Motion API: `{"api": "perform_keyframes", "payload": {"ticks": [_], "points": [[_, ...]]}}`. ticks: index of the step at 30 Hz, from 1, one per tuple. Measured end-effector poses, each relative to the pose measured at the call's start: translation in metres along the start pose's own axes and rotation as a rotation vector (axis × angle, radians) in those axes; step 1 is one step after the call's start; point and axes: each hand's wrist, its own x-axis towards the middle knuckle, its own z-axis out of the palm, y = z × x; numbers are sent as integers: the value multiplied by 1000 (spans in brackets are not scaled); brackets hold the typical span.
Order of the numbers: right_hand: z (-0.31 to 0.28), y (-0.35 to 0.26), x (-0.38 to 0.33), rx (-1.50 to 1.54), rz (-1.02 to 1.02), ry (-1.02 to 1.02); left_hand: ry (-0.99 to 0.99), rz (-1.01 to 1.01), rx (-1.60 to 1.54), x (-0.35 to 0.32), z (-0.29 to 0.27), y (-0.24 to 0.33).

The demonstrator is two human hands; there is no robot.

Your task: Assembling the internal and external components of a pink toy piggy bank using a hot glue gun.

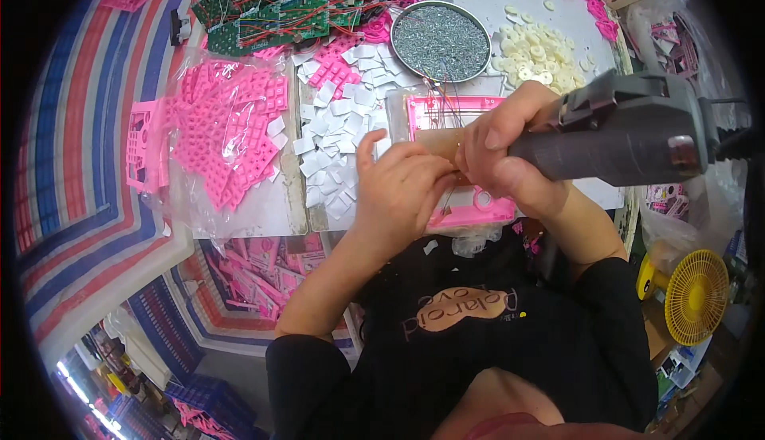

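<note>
My right hand [510, 153] is wrapped round a dark grey electric screwdriver [610, 149], which lies sideways over the bench with its cord end to the right. The screwdriver's tip is hidden behind my fingers. My left hand [398, 189] reaches in from the left, its thumb and fingertips pinched together against the right hand's fingers; what they hold is hidden. Beneath both hands lies a pink plastic housing [470, 215] with thin wires [446, 97] rising from its far side. My hands cover most of its middle.
A round tray of small screws [441, 41] stands beyond the housing, with cream plastic discs [538, 53] to its right. White square pieces [343, 141] and bagged pink keypads [227, 129] lie left. Wired green circuit boards [279, 21] are piled behind. A yellow fan [696, 296] stands lower right.
</note>
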Motion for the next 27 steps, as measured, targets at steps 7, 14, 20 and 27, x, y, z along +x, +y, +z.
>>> {"api": "perform_keyframes", "payload": {"ticks": [7, 14, 20, 27], "points": [[0, 24, 16, -93, -2, 47, -20, -252, -49, -5, -37, -8], [9, 40, 22, -93, 26, 21, -67, -212, -41, -16, -36, -1], [6, 49, 14, -372, -18, -56, -22, -158, 98, -23, -25, -4], [9, 9, 25, 82, 70, -36, 39, -100, 115, -22, -11, -10]]}}
